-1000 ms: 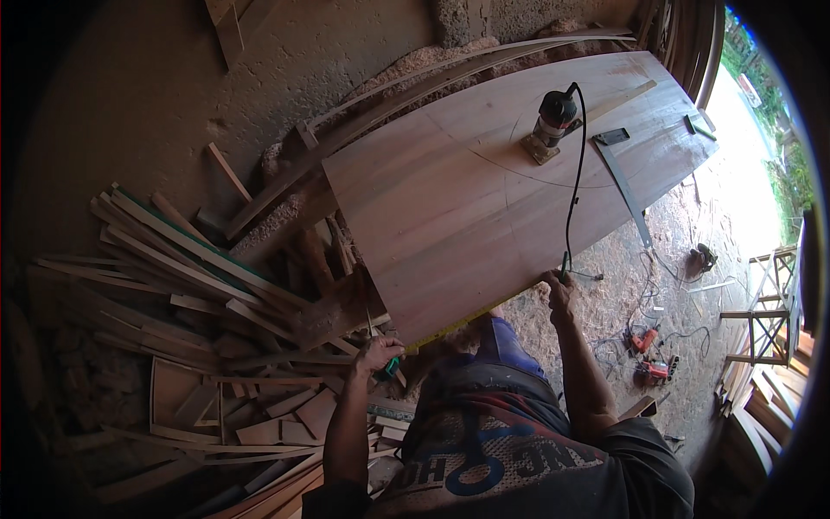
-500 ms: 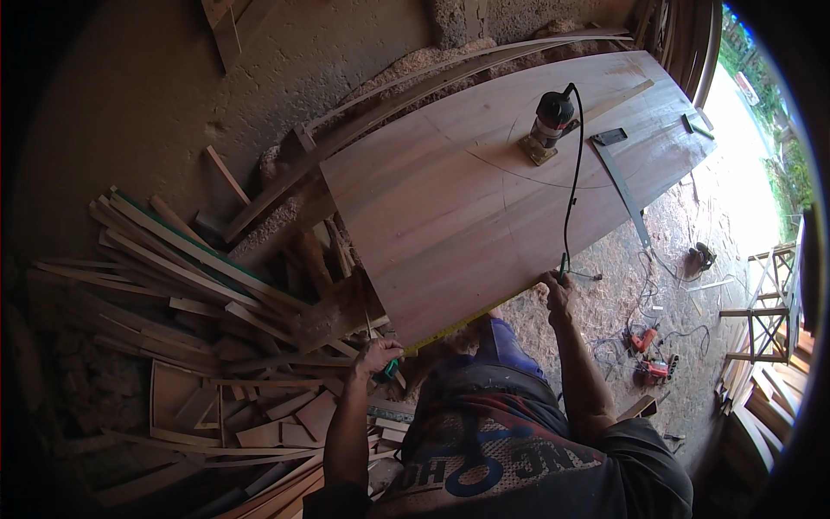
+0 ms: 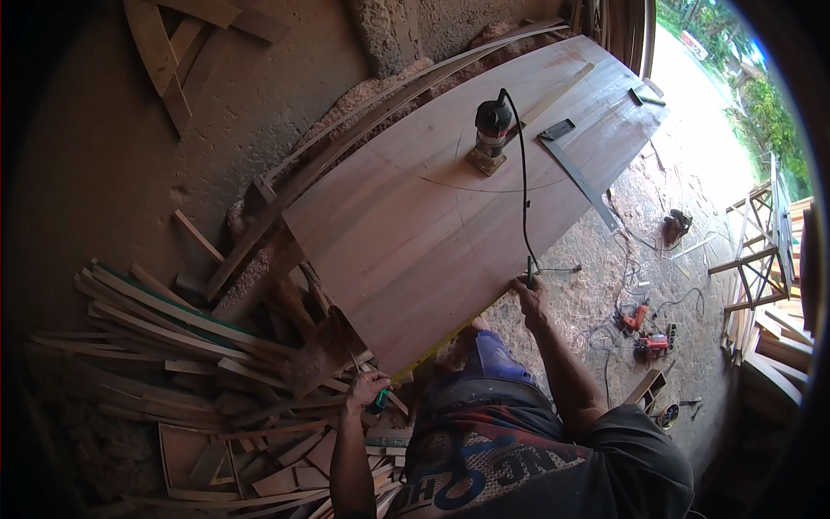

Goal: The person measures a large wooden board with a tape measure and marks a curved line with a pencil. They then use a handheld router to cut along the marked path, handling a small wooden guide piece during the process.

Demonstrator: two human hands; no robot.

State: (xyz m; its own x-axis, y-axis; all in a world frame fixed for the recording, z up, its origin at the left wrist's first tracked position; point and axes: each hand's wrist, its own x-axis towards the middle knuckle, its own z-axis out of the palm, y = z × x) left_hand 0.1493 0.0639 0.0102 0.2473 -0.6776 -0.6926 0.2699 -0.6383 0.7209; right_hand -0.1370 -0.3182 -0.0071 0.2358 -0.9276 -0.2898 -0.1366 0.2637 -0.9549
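Note:
My left hand grips a green-cased tape measure at the near left corner of a pale wooden board. Its yellow blade runs along the board's near edge. My right hand is closed around a thin green pencil or marker at the near edge, further right. On the board stands a corded router, beside a thin wooden strip, a metal square and a small dark tool near the far end. Curved pencil lines are drawn on the surface.
Offcuts pile at left; long strips lie behind the board along a rough wall. Red power tools, cords and a dark power tool lie on the shaving-strewn floor. A wooden frame stands right, by a bright opening.
The view has shifted, so the board appears further left, with its far end higher. Both hands still hold the same objects at about the same places on the board.

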